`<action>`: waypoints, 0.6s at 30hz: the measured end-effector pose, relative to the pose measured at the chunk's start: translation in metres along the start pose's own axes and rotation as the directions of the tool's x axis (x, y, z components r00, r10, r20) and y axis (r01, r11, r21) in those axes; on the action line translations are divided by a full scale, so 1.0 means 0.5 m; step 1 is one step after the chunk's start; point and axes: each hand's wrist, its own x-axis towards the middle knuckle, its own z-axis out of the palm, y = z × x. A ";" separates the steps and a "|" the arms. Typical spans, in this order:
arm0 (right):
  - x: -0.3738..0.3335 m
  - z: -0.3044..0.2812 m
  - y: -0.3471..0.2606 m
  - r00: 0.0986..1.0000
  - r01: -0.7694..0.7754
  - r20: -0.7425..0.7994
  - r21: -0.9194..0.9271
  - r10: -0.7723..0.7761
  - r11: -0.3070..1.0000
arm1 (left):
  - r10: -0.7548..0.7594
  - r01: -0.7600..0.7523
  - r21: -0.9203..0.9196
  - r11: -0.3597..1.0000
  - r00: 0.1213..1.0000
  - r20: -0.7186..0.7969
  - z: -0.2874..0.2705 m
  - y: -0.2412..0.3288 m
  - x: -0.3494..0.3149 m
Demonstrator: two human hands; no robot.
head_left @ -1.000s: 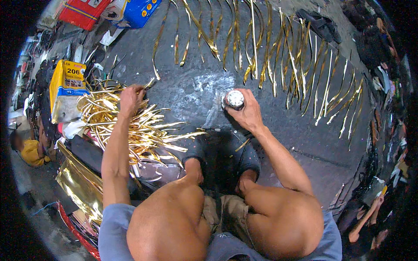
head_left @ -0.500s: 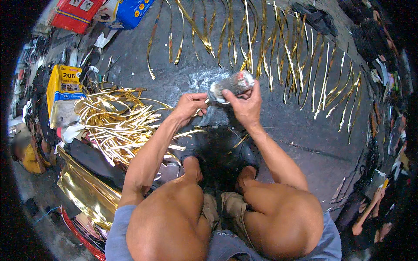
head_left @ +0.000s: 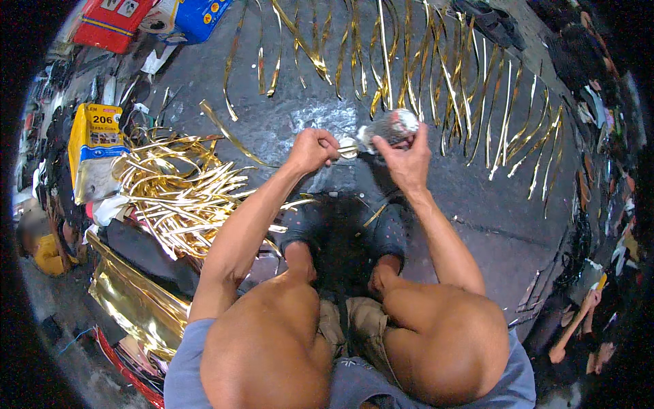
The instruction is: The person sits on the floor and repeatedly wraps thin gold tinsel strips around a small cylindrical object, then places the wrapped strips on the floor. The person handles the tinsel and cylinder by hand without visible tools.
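My left hand (head_left: pixel 315 150) is closed in a pinch on a narrow gold strip (head_left: pixel 228 134), whose tail curves away to the left. Just past those fingertips is a small round pale piece (head_left: pixel 348 148); whether the hand grips it too is unclear. My right hand (head_left: pixel 405 163) is wrapped round a small grey can-like container (head_left: pixel 392 128), tilted and smeared with white and red. A gap separates the container from my left fingers. A tangled heap of gold strips (head_left: pixel 180 198) lies to the left of my forearm.
Across the far side, a row of separate gold strips (head_left: pixel 443 61) lies on the dark floor mat (head_left: pixel 272 75). A yellow and blue tin (head_left: pixel 99 146), a red container (head_left: pixel 112 24) and a gold sheet (head_left: pixel 133 293) are at left. Dark sandals (head_left: pixel 494 24) lie far right.
My left hand has moved right and slightly up, drawing the gold strip along. The container in my right hand has shifted right, away from the left fingers, and the round pale piece now shows.
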 end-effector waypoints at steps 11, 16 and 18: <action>-0.049 0.067 0.011 0.898 0.422 0.257 -0.266 -0.358 0.867 | 0.524 -0.514 0.159 0.843 0.852 -0.019 0.014 0.022 -0.031; -0.057 0.057 0.020 0.934 0.235 0.308 -0.143 -0.182 0.962 | 0.539 -0.523 0.170 0.835 0.840 -0.065 0.041 0.031 -0.041; -0.045 0.066 0.035 0.956 0.064 0.288 -0.044 -0.049 0.997 | 0.486 -0.469 0.160 0.869 0.869 -0.092 0.033 0.007 -0.040</action>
